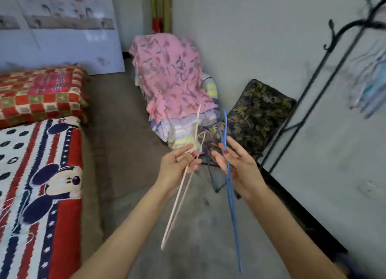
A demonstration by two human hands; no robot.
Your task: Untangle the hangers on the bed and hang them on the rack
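Left hand point(179, 163) pinches pink hanger point(181, 191), right hand point(236, 166) grips blue hanger point(229, 184), apparently separated; next judged: carry both to rack point(325, 69) up-right of right hand.

Pale grey walls point(261, 38) enclosed a room with a bare grey concrete floor point(129, 132), lit by soft, even daylight. Along the left stood a bed point(92, 174) under a cartoon-mouse blanket point(41, 184) and a red checked blanket point(39, 94). A large pale board with a flower print point(62, 23) leaned against the far wall. In the corner, a pile draped with pink patterned cloth point(171, 76) sat just beside a dark leaf-print cushion point(259, 115) propped against the right wall.
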